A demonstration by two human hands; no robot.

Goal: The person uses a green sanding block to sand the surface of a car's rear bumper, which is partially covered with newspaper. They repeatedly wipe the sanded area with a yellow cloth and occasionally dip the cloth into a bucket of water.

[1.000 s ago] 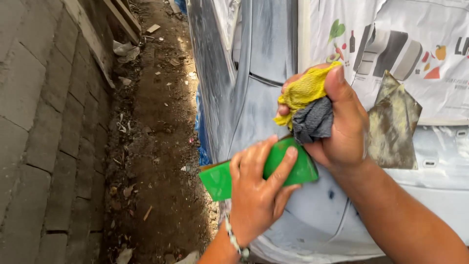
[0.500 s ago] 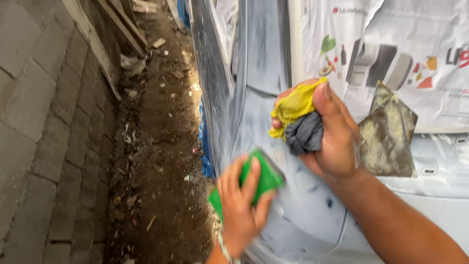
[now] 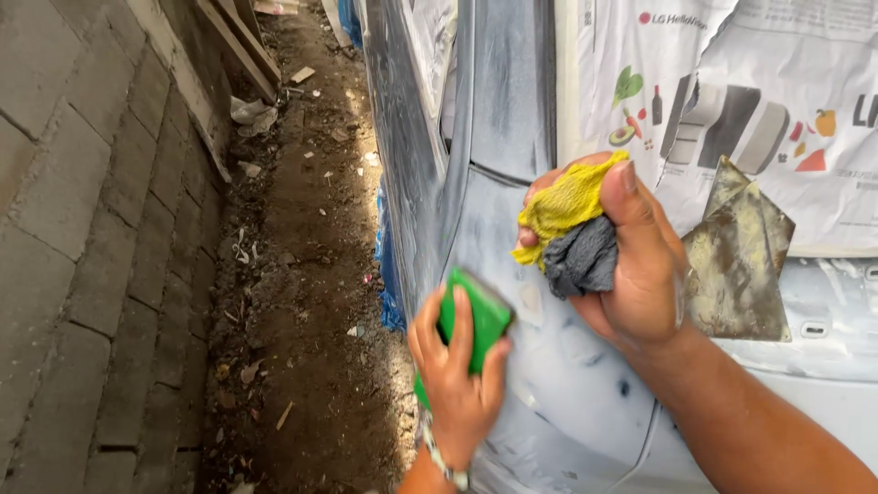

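Observation:
My left hand (image 3: 457, 375) grips a green sanding block (image 3: 480, 316) and presses it against a grey, primer-dusted car body panel (image 3: 494, 119). Above and to the right, my right hand (image 3: 640, 265) holds a bunched yellow and dark grey rag (image 3: 572, 233) against the same panel. A bracelet sits on my left wrist. A dirty triangular putty scraper (image 3: 736, 265) lies flat on the panel just right of my right hand.
Printed paper masking (image 3: 732, 101) covers the upper right of the car. On the left runs a grey brick wall (image 3: 82, 247). Between wall and car is a narrow dirt strip (image 3: 302, 274) littered with scraps, and wooden planks (image 3: 242, 46) lean at its far end.
My left hand has slid the green block down and left along the panel, turning it more upright. My right hand with the rag has stayed about where it was.

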